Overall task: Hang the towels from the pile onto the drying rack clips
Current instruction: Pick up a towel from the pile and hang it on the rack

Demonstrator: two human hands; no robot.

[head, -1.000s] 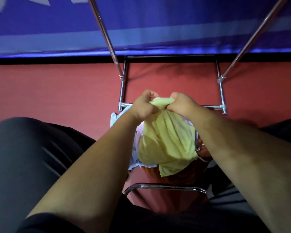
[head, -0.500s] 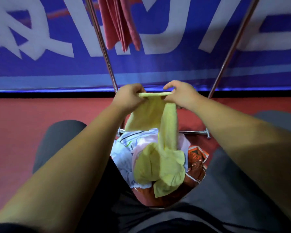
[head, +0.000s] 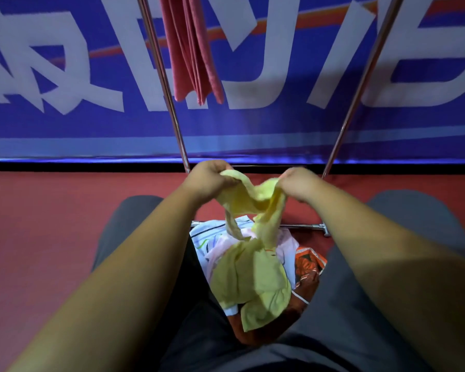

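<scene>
Yellow towel (head: pixel 253 277) gripped above pile (head: pixel 215 238) by curled fingers of left hand (head: pixel 207 181), right hand (head: pixel 297 183). Tail twisted, lying on pile: pile may be dragged along on lift.

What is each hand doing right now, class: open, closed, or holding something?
Left hand: closed, fingers gripping the yellow towel.
Right hand: closed, gripping the same yellow towel.

Indoor hall, blue banner (head: pixel 65 135), red floor (head: pixel 51 224)
</scene>
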